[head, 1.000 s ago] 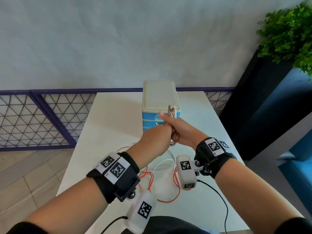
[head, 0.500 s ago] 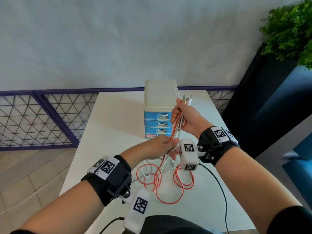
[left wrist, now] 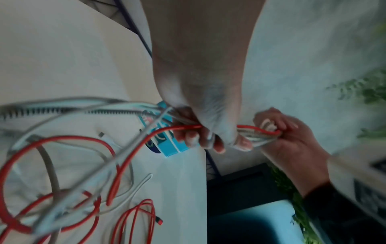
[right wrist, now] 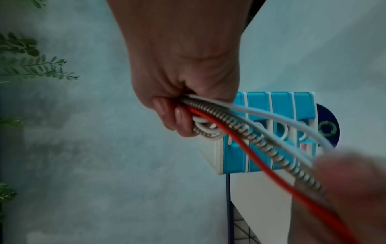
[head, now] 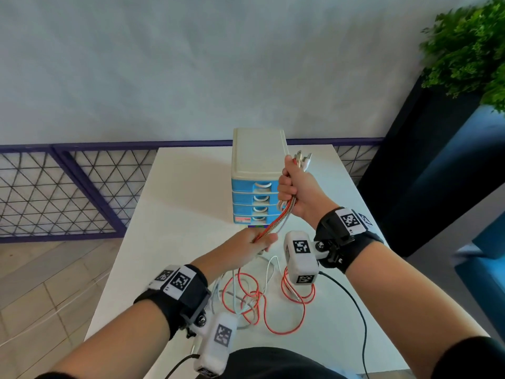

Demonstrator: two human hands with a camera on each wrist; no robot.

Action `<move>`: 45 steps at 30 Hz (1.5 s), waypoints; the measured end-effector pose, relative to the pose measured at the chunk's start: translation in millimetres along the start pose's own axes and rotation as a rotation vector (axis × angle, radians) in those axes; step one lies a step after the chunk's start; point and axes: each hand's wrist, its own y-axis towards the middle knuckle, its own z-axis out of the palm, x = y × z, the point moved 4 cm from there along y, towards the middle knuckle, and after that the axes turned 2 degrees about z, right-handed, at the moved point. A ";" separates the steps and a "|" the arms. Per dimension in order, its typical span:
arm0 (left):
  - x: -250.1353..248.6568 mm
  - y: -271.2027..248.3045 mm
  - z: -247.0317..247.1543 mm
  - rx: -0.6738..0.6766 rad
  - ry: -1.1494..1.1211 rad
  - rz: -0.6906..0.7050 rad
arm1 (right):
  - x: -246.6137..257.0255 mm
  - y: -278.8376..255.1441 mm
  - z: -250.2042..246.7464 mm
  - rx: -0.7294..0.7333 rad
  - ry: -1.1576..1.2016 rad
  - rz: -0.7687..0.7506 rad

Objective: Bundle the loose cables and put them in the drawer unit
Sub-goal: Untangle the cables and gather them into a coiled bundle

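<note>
Head view, drawer unit [head: 258, 170] behind cables [head: 276, 224]

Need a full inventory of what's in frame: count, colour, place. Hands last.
cables: several, orange, white and a metal-braided one; gathered between both hands, rest looped on the table
connector ends: a few, count unclear, silver; sticking up above the right hand
drawer unit: 1, cream shell, four blue drawers, all closed; far middle of the table
table: 1, white
railing: purple mesh, behind the table
plant: 1, green, upper right
left hand: grips the cables low
right hand: grips the cables, raised
</note>
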 end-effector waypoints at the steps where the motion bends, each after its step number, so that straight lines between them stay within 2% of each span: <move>1: 2.1 -2.2 -1.9 0.021 -0.065 -0.011 | 1.9 0.1 -3.4 -0.014 -0.008 -0.009; 5: 17.9 -12.5 -9.5 0.160 -0.340 -0.103 | 16.3 3.0 -17.1 -0.042 0.006 -0.036; 7: 22.4 -13.2 -15.3 0.155 -0.493 -0.141 | 23.8 2.0 -22.7 -0.065 0.014 -0.038; 9: 20.7 -9.8 -19.7 0.118 -0.507 -0.127 | 26.7 0.2 -26.7 -0.090 0.000 -0.040; 12: 11.0 -6.9 -26.6 0.042 -0.424 -0.099 | 26.0 -0.8 -28.1 -0.123 -0.085 -0.046; 16: 0.0 -2.4 -40.9 -0.102 -0.071 -0.012 | 25.9 -0.9 -30.8 -0.137 -0.288 -0.053; 19: -8.6 -0.8 -50.4 -0.196 0.166 0.095 | 21.6 -4.1 -28.5 -0.078 -0.294 0.023; 23: -14.9 -0.1 -60.2 -0.280 0.280 0.187 | 11.7 -10.3 -22.6 0.059 -0.413 0.136; 25: -13.6 1.5 -63.0 -0.239 0.323 0.167 | 10.7 -12.6 -18.8 0.076 -0.421 0.129; 29: 4.3 4.2 -61.3 -0.001 0.300 0.004 | 17.6 -12.5 -10.2 0.054 -0.388 0.023; 33: -12.7 2.3 -42.3 0.155 0.124 0.068 | 16.8 -12.7 2.5 0.063 -0.339 -0.014; 38: -25.2 7.2 -20.8 0.157 -0.066 0.093 | 11.9 -11.8 11.7 0.109 -0.246 0.038; 45: -20.3 -1.9 -11.1 0.305 -0.456 -0.112 | 17.1 -8.2 0.9 0.139 -0.060 0.122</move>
